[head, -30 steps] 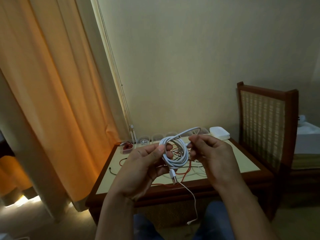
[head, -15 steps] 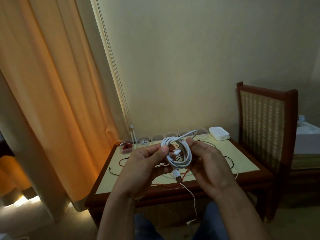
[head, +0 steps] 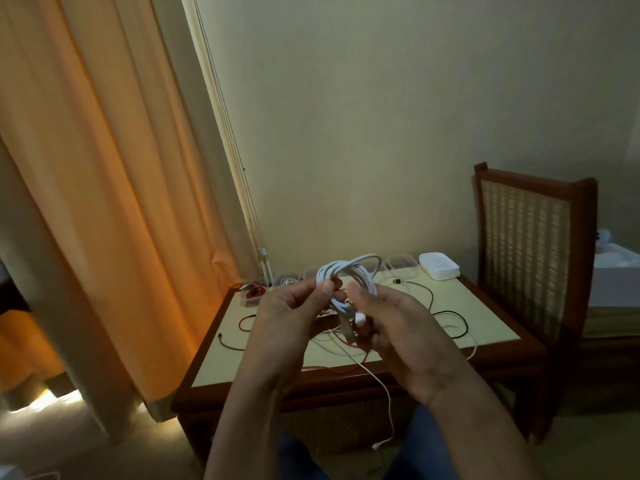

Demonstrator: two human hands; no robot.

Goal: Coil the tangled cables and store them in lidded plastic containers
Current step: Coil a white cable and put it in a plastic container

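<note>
White cable coil (head: 347, 274), pinched by left fingers (head: 326, 289)

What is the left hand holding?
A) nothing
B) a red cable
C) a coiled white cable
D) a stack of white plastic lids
C: the left hand pinches the coiled white cable, thumb pressed on its loops, held up over the wooden table.

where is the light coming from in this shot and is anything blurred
Head view: the room is dim, lit mostly by a warm glow through the orange curtain on the left. Head view: the right hand and the white cable by it are motion-smeared; the left hand is somewhat sharper.
</note>
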